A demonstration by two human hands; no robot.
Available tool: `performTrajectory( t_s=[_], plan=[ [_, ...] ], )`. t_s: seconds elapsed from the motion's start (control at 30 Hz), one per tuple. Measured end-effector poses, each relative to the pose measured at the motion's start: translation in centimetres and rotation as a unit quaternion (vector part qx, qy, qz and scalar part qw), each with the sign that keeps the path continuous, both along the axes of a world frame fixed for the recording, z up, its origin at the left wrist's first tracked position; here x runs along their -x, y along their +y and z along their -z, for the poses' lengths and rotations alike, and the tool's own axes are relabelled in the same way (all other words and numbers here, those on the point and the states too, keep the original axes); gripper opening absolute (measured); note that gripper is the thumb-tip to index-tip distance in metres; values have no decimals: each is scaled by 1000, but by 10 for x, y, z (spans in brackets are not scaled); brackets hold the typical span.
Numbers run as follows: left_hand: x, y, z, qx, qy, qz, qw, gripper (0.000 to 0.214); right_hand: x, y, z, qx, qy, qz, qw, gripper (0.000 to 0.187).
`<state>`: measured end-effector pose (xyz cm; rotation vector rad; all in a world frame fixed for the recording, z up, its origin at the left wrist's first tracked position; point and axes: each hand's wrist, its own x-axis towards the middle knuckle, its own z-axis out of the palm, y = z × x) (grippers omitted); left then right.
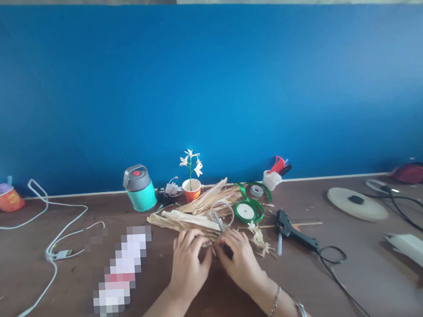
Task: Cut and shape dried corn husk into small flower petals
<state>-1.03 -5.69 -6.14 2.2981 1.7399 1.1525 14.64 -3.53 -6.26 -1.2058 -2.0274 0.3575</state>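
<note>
My left hand [188,259] and my right hand [238,256] rest close together on the brown table [345,284], fingers curled and pinching a strip of dried corn husk [211,243] between them. A pile of pale husks [196,213] lies just beyond my fingers. A small pair of scissors [219,222] lies on the pile. Beside it sit a spool of green ribbon [248,211] and a roll of clear tape [256,190]. A finished husk flower [191,164] stands in a red paper cup [192,190].
A black glue gun [293,232] with its cord lies right of my hands. A teal jar [140,188], white cables [56,237], a pixelated box [121,272], a white cup of pens [274,176], a round disc [355,203] and a power strip [418,251] lie around.
</note>
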Motion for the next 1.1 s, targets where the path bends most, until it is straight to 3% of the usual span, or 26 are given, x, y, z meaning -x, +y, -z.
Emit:
performTrajectory(
  t_s=[0.33, 0.6, 0.77, 0.97, 1.1],
  plan=[
    [-5, 0, 5, -23, -20, 16, 999, 13, 3, -3, 2, -27, -24, -2, 999, 15],
    [-9, -3, 4, -47, -27, -11, 998, 15, 7, -2, 9, -61, -31, 54, 996, 15],
    [-4, 0, 6, -27, -3, -63, 998, 13, 4, 1, 5, -71, -62, 85, 992, 17],
    [3, 7, 10, 46, 55, -66, 995, 15, -1, -3, -2, -30, -131, -8, 991, 8],
    [2, 8, 10, 79, 70, -55, 993, 17, -1, -4, 1, -26, -186, -6, 982, 8]
  ],
)
